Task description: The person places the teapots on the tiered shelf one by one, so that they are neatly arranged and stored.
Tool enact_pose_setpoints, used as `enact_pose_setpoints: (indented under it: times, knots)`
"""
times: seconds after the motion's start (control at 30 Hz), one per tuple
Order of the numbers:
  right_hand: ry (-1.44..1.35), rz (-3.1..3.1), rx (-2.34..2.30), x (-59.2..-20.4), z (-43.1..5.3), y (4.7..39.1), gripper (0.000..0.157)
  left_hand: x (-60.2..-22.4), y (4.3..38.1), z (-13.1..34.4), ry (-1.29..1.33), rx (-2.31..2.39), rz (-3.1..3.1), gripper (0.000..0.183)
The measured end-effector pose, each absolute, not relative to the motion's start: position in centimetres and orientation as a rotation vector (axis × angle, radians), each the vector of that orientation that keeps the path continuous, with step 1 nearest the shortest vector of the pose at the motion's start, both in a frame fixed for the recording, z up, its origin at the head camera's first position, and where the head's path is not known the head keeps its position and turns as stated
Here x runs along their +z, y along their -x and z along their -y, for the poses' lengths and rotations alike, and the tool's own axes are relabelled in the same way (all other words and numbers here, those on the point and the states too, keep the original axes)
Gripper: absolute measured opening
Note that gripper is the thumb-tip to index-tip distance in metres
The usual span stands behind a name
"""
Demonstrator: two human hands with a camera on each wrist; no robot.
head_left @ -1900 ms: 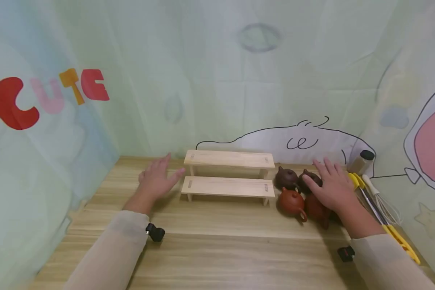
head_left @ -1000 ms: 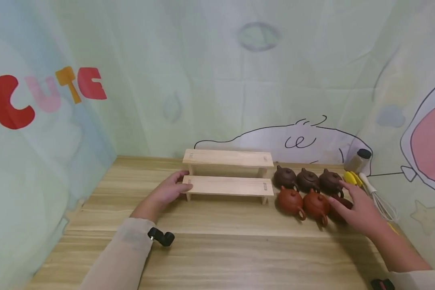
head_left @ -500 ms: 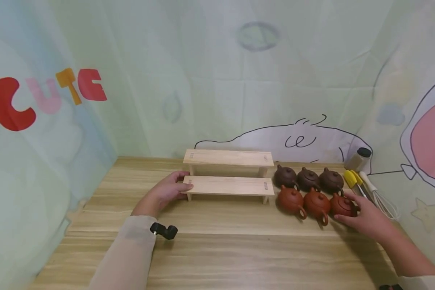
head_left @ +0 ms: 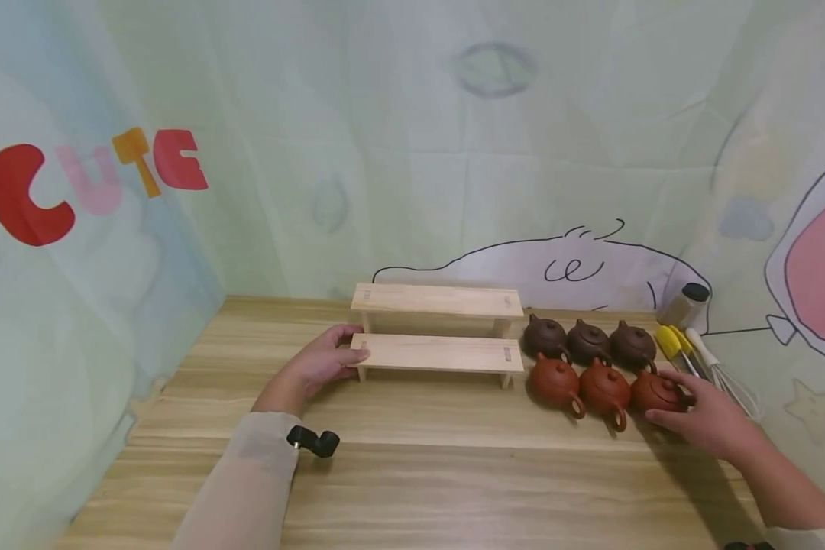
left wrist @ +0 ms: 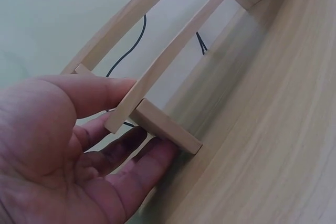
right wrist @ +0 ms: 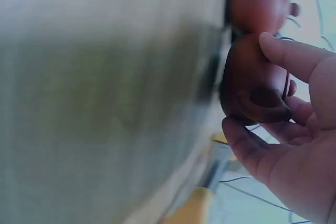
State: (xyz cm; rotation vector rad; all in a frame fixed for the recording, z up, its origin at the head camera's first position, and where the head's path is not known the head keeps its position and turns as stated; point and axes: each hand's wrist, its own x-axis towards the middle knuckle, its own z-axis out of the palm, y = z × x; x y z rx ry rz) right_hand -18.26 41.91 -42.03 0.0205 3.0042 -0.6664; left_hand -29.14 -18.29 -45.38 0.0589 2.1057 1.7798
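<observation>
My left hand (head_left: 319, 360) grips the left end of a pale wooden two-step display stand (head_left: 443, 353). In the left wrist view, its thumb lies on the lower board (left wrist: 173, 51) while the fingers curl beneath, against the short leg (left wrist: 168, 129). On the far right, my right hand (head_left: 711, 418) holds a small reddish-brown clay teapot (head_left: 655, 393), the rightmost of the front row. Thumb and fingers span the pot's body in the right wrist view, with its loop handle (right wrist: 265, 111) toward the palm. To its left sit two more reddish teapots (head_left: 605, 388).
Three dark brown teapots (head_left: 587, 341) form the row behind, close to the stand's right end. Beyond them are a black-capped jar (head_left: 685, 307), a yellow-ended utensil (head_left: 670, 342) and a whisk (head_left: 729, 382). A printed cloth (head_left: 412, 168) hangs behind the wooden table (head_left: 412, 489).
My left hand has moved right and taken hold of the stand's lower end. From over the teapots, my right hand has come down to the right and closed around the front right one.
</observation>
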Motion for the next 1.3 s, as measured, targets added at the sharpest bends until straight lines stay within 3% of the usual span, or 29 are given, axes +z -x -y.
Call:
enact_pose_setpoints:
  times: [0.23, 0.4, 0.53, 1.0, 1.3]
  knots:
    - [-0.090, -3.038, -0.722, -37.8, -40.0, 17.7, 0.098, -45.5, 29.2, 18.2, -0.058, 1.797, -2.097, 0.066]
    - [0.020, -3.071, -0.825, -35.9, -36.4, 18.1, 0.093, -45.4, 29.1, 18.2, -0.060, 1.800, -2.094, 0.066]
    - [0.163, -3.044, -0.911, -35.7, -32.8, 18.7, 0.085, -45.5, 28.9, 18.2, -0.048, 1.796, -2.099, 0.067]
    - [0.463, -2.925, -1.122, -37.1, -21.5, 21.6, 0.079, -45.6, 29.2, 17.8, -0.049, 1.785, -2.113, 0.064]
    - [0.525, -2.852, -1.241, -36.3, -15.2, 24.5, 0.078, -45.5, 28.9, 18.2, -0.041, 1.774, -2.117, 0.065]
